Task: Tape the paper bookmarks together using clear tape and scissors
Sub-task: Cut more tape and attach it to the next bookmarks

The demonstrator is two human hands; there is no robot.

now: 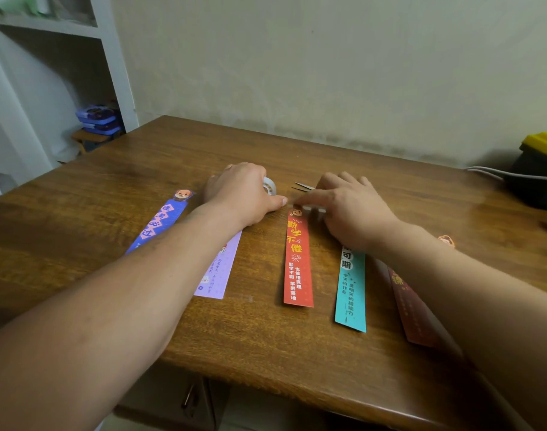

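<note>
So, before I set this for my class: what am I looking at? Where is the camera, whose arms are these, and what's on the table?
No machine here: these are a person's two bare arms, filmed by one wide-angle camera worn on the head, looking forward and down. On the wooden table lie a blue bookmark, a lilac bookmark, a red bookmark, a teal bookmark and a dark red bookmark partly under the right forearm. The left hand curls round a tape roll. The right hand reaches over the scissors, whose blade tips show beside its fingers; it is blurred, so I cannot tell whether it grips anything.
</note>
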